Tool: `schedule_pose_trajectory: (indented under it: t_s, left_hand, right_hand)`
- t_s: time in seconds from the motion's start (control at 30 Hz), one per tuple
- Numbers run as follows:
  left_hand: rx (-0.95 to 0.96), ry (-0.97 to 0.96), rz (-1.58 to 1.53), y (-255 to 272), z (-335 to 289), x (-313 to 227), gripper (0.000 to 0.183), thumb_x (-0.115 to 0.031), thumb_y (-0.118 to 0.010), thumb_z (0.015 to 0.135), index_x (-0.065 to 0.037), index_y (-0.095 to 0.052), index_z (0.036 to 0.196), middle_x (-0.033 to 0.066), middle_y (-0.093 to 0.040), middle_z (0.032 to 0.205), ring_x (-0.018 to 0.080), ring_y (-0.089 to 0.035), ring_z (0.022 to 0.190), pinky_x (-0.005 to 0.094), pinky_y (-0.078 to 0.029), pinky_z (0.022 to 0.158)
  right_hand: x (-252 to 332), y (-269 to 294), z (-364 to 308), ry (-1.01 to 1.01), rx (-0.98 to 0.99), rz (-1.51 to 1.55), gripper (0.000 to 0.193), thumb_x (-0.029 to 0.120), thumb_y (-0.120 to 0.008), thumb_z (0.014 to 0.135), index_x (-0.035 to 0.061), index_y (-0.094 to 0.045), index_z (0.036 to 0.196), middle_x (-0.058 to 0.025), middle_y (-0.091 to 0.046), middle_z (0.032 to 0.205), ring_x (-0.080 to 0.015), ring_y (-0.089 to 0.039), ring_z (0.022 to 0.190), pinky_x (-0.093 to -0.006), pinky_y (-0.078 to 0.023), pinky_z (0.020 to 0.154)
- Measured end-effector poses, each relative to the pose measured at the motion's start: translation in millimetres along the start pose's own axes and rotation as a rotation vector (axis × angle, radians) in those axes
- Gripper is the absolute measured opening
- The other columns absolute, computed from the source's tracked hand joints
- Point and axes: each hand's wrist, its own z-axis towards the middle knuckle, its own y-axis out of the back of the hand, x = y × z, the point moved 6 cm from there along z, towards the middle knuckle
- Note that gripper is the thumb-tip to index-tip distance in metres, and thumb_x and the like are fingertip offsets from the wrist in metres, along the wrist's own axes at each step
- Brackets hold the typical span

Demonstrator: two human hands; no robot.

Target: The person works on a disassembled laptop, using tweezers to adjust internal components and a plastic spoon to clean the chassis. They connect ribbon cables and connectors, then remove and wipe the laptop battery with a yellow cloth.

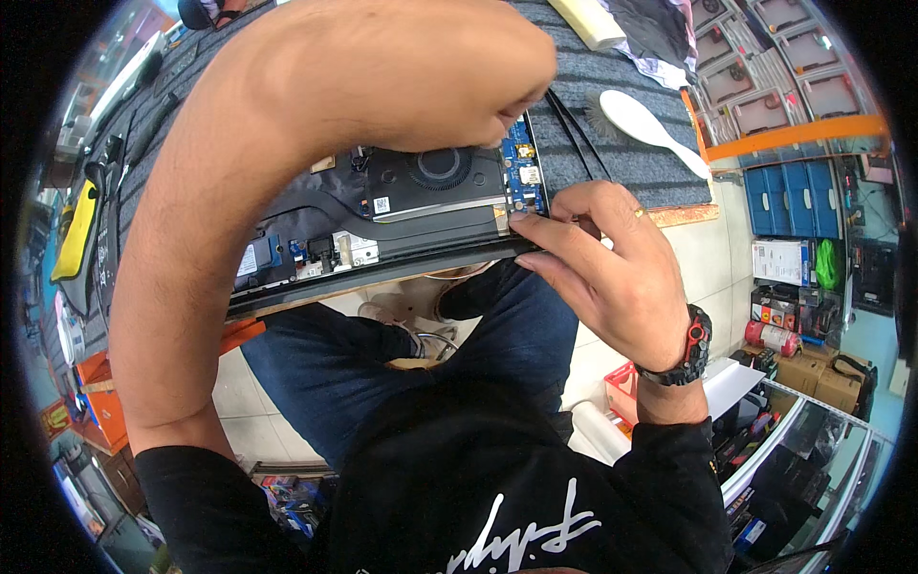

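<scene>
An opened laptop [430, 228] lies on the bench's near edge, its fan [440, 167], dark heat pipe and blue circuit board [523, 172] exposed. My left arm arches across it from the lower left. My left hand [492, 72] hangs bent over the far right part of the laptop. Its fingers are mostly hidden behind the back of the hand, and so is anything in them. At the near right corner my right hand [612, 263] grips the laptop's edge, forefinger on top and thumb against the front side.
Black tweezers [577, 134] and a white-handled brush [645, 124] lie on the grey ribbed mat [564, 67], right of the laptop. A yellow-handled tool [76, 234] sits far left. My legs are below the bench edge. Blue drawers [792, 199] and a glass case [808, 440] stand at right.
</scene>
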Motion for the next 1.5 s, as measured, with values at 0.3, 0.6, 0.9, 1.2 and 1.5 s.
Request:
schedule_pose_trajectory:
  t_s: [0.3, 0.6, 0.9, 1.2, 1.5]
  left_hand:
    - [-0.021, -0.020, -0.059, 3.0, 4.2, -2.3, 0.020, -0.013, -0.066, 0.099, 0.005, -0.075, 0.100, 0.0244, -0.075, 0.091, 0.0433, -0.074, 0.089, 0.0476, -0.058, 0.081]
    - [-0.281, -0.299, 0.111, -12.0, 5.8, 6.0, 0.015, -0.009, -0.065, 0.094, 0.004, -0.071, 0.099, 0.0222, -0.074, 0.095, 0.0413, -0.072, 0.094, 0.0471, -0.058, 0.084]
    - [-0.354, -0.258, 0.179, -16.6, -1.3, 6.1, 0.013, -0.007, -0.064, 0.092, 0.001, -0.071, 0.099, 0.0200, -0.074, 0.100, 0.0399, -0.073, 0.097, 0.0462, -0.059, 0.085]
    - [-0.292, -0.262, 0.116, -13.9, 4.8, 9.3, 0.015, -0.012, -0.065, 0.094, 0.001, -0.069, 0.101, 0.0207, -0.072, 0.095, 0.0405, -0.072, 0.094, 0.0470, -0.058, 0.085]
    - [-0.427, -0.298, 0.157, -22.1, 0.0, 15.4, 0.016, -0.010, -0.063, 0.095, 0.003, -0.071, 0.098, 0.0211, -0.074, 0.092, 0.0400, -0.073, 0.090, 0.0472, -0.059, 0.081]
  right_hand:
    - [-0.1, 0.2, 0.3, -0.002, 0.000, 0.003, 0.041, 0.009, -0.093, 0.077, 0.0066, -0.082, 0.116, -0.0092, -0.065, 0.106, -0.0266, -0.067, 0.090, -0.0392, -0.055, 0.075]
    - [-1.9, -2.6, -1.7, 0.043, 0.007, 0.001, 0.035, 0.013, -0.086, 0.086, 0.0092, -0.078, 0.120, -0.0075, -0.062, 0.106, -0.0285, -0.064, 0.091, -0.0402, -0.053, 0.074]
    - [-1.4, -1.7, -1.5, 0.033, -0.002, 0.003, 0.037, 0.012, -0.089, 0.083, 0.0081, -0.079, 0.119, -0.0083, -0.064, 0.106, -0.0284, -0.066, 0.092, -0.0400, -0.054, 0.075]
    - [-1.1, -1.7, -0.8, 0.043, 0.002, -0.003, 0.036, 0.013, -0.086, 0.085, 0.0087, -0.077, 0.120, -0.0077, -0.063, 0.107, -0.0290, -0.065, 0.093, -0.0403, -0.054, 0.075]
    - [1.3, -0.8, -0.2, 0.000, 0.001, -0.020, 0.039, 0.011, -0.093, 0.078, 0.0071, -0.082, 0.115, -0.0090, -0.064, 0.105, -0.0270, -0.067, 0.091, -0.0395, -0.055, 0.076]
